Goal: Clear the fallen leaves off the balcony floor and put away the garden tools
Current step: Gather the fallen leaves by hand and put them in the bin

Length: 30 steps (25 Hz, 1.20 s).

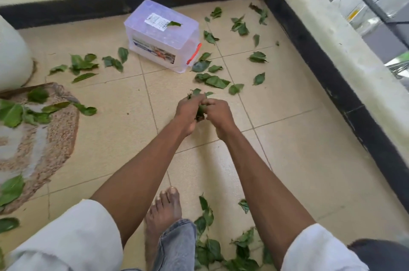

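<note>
Green leaves (200, 109) are bunched between left hand (188, 113) and right hand (218, 115), fingers curled tight around them; best compact the wad firmly before gathering the floor's (298, 138) far-corner scatter.

Green leaves (215, 81), beige tiled floor (298, 138), clear lilac-tinted box (162, 33) with orange-red latch (194, 53), brown-and-grey patterned rug (44, 144)

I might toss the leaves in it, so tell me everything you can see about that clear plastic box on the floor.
The plastic box is clear with a faint lilac tint. It stands on the tiled floor near the black-edged back wall, turned at an angle. It carries a white printed label on top, a picture label on its front and an orange-red latch at its right end. One green leaf lies on top; more leaves lie around its base. Neither of the hands touches it. Its contents cannot be made out.
</note>
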{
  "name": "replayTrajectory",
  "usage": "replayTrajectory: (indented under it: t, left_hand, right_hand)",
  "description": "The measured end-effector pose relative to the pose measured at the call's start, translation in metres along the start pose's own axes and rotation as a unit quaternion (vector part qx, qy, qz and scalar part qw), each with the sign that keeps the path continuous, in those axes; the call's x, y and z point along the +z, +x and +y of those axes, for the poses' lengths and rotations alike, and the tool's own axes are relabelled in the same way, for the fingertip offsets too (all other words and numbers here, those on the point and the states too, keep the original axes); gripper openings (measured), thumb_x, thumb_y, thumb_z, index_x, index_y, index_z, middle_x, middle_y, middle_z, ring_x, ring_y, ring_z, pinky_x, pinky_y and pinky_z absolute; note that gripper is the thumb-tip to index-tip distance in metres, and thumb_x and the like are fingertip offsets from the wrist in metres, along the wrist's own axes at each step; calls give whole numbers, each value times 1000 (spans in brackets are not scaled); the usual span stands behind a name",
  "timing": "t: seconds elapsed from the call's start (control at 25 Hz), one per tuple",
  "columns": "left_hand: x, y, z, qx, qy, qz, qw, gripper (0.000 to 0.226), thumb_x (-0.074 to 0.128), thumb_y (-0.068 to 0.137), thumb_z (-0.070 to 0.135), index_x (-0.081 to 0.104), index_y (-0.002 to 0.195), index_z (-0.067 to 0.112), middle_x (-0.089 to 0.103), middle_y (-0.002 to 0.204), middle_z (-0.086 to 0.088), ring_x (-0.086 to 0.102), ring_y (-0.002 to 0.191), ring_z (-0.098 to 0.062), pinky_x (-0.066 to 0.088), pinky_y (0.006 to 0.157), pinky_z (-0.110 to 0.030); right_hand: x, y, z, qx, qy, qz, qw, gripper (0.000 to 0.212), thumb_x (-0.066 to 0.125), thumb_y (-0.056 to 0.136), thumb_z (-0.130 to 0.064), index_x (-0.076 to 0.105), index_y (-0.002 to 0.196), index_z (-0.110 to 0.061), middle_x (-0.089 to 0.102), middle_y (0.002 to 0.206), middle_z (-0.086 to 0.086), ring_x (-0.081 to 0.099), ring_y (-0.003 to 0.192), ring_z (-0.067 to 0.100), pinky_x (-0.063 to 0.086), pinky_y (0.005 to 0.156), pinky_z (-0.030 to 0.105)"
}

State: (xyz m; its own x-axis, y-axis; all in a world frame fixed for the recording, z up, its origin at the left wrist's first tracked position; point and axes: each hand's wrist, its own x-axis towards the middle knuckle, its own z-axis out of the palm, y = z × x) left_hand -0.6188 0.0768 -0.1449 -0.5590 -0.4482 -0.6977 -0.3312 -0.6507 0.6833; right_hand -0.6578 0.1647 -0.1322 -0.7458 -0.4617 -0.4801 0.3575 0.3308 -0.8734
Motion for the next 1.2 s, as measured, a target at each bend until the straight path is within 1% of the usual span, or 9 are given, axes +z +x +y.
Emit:
replayTrajectory:
  t: [0.16,0.24,0.36,0.56,0.76,0.88,0.96,1.08,1.2]
  left_hand:
    - [-11,5,7,-7,-85,54,995,17,50,96,-1,65,103,0,56,75,-10,47,57,-14,38,44,-22]
    - [-16,6,10,-3,-95,52,994,20,45,97,-2,65,99,3,58,75,-10,53,60,-15,44,50,-23]
    - [-19,6,12,0,-83,27,996,19,46,98,-1,63,104,3,60,75,-9,57,60,-15,48,53,-22]
    - [-14,6,13,4,-66,27,997,16,51,95,0,63,105,4,57,74,-8,55,59,-14,48,51,-22]
    - [-5,3,1,-9,-70,40,997,15,53,95,2,62,107,2,57,72,-8,55,58,-15,48,50,-22]
    - [-2,0,1,-10,-66,40,997,15,55,94,3,63,107,2,58,71,-8,55,57,-15,49,49,-23]
    - [-1,-1,4,-6,-66,41,997,14,55,94,4,63,107,2,58,71,-8,55,57,-15,49,49,-23]
    - [-1,0,4,-5,-69,43,997,15,57,93,5,63,107,1,58,71,-8,55,57,-15,49,49,-23]
    - [-7,-2,3,-9,-74,51,996,11,58,93,6,62,102,3,58,71,-8,55,57,-15,49,50,-23]
  right_hand:
    - [-32,37,-5,-44,-126,69,989,23,62,85,1,73,105,-3,73,96,10,66,81,19,51,73,32]
    - [-42,65,-7,-110,-341,138,923,39,47,86,8,66,117,-6,66,118,11,62,107,27,49,85,32]
    - [-48,100,-2,-161,-561,31,811,57,40,87,9,41,142,-7,43,143,15,41,129,33,40,102,40]
    - [-40,90,20,-240,-683,82,685,31,39,95,-5,66,108,-5,57,113,13,50,107,29,39,102,46]
    - [-50,84,11,-209,-520,237,793,17,53,88,-10,69,86,-3,51,127,15,45,115,27,37,100,39]
    - [-75,92,4,-121,-497,171,842,12,55,91,-7,64,84,-1,54,126,20,51,120,32,50,85,35]
    - [-81,88,11,-111,-524,111,837,15,47,89,2,62,89,0,61,97,15,62,96,31,48,65,32]
    - [-77,82,24,-194,-607,94,765,25,42,84,11,64,92,1,60,91,15,57,79,30,45,63,35]
    - [-75,79,23,-155,-568,123,799,24,38,83,11,56,80,-6,56,75,9,53,67,26,36,55,31]
